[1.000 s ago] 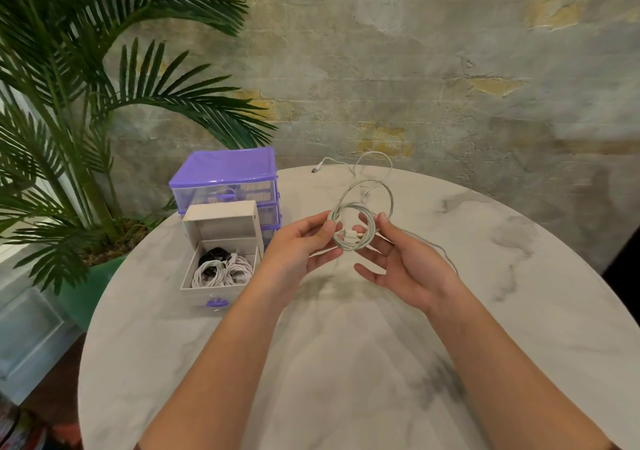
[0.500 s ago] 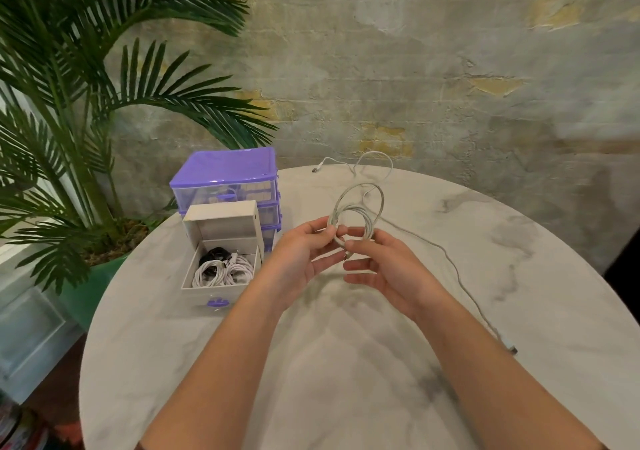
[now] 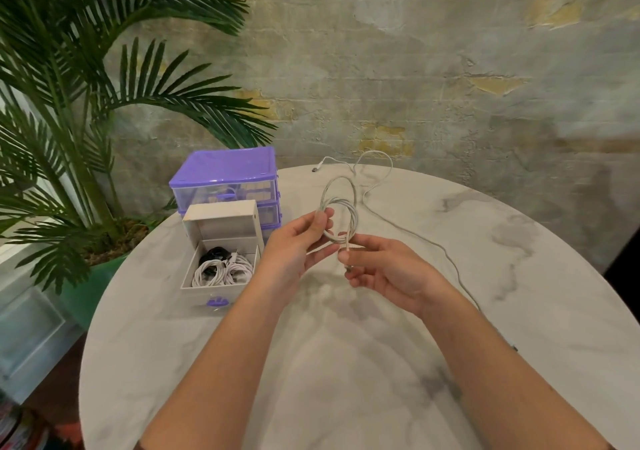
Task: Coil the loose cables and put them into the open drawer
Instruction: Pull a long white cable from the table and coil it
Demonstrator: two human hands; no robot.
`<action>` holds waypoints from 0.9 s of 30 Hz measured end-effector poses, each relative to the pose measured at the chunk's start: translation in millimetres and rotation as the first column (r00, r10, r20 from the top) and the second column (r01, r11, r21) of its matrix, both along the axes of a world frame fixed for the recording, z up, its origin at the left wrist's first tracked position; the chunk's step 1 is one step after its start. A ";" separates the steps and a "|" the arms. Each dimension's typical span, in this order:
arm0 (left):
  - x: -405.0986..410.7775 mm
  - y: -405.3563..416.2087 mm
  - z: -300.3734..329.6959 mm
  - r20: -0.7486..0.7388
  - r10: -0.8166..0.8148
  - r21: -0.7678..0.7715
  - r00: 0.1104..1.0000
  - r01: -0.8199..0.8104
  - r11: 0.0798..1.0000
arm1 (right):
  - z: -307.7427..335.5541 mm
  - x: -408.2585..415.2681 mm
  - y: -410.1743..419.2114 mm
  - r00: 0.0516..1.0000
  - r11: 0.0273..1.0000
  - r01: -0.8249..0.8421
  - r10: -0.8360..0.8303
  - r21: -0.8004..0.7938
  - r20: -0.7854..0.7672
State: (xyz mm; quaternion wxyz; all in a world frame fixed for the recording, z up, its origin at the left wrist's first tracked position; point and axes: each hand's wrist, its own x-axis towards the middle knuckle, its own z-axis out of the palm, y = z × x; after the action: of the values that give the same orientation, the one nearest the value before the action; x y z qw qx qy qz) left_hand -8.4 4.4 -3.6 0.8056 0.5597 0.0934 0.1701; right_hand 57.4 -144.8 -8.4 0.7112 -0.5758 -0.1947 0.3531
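A white cable coil [image 3: 346,207] hangs above the marble table between my hands. My left hand [image 3: 298,245] pinches the coil's left side between thumb and fingers. My right hand [image 3: 381,269] pinches the cable at the coil's bottom, with a short end hanging below the fingers. The cable's loose tail [image 3: 433,241] trails right across the table. The open drawer [image 3: 221,288], white with a purple handle, holds white and black coiled cables [image 3: 223,269]. Another loose white cable [image 3: 367,165] lies at the table's far edge.
The purple drawer unit [image 3: 225,186] stands behind the open drawer at the table's left. A potted palm [image 3: 69,138] reaches in from the left. The round marble table [image 3: 346,363] ends close to a mottled wall.
The coil has been turned more upright and narrower. My right hand has slid down from the coil's side to its bottom and now pinches the cable there. The tail lies straighter across the table.
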 end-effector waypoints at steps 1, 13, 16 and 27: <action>0.4 0.7 0.1 0.004 0.011 -0.004 1.000 -0.011 1.000 | -0.5 0.3 -0.9 1.000 1.000 -0.006 0.006 -0.028 0.016; -0.7 12.5 11.7 0.086 0.191 -0.154 0.978 -0.176 0.972 | -11.0 3.2 -3.5 0.948 0.879 0.061 0.097 -0.474 0.303; -0.1 12.3 12.1 0.102 0.178 -0.159 0.979 -0.161 0.974 | -9.9 4.8 -5.0 0.946 0.873 0.058 0.106 -0.485 0.305; 3.2 5.5 -2.8 -0.041 0.053 0.287 0.998 -0.039 0.957 | 1.9 0.2 -3.4 0.899 0.951 0.246 -0.152 -0.185 0.411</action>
State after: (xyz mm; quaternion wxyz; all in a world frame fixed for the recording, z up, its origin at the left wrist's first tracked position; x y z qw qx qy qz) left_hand -5.2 9.9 -6.4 0.7094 0.6721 0.1005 0.1869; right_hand 57.6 -148.3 -6.5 0.6179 -0.7311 -0.2300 0.1758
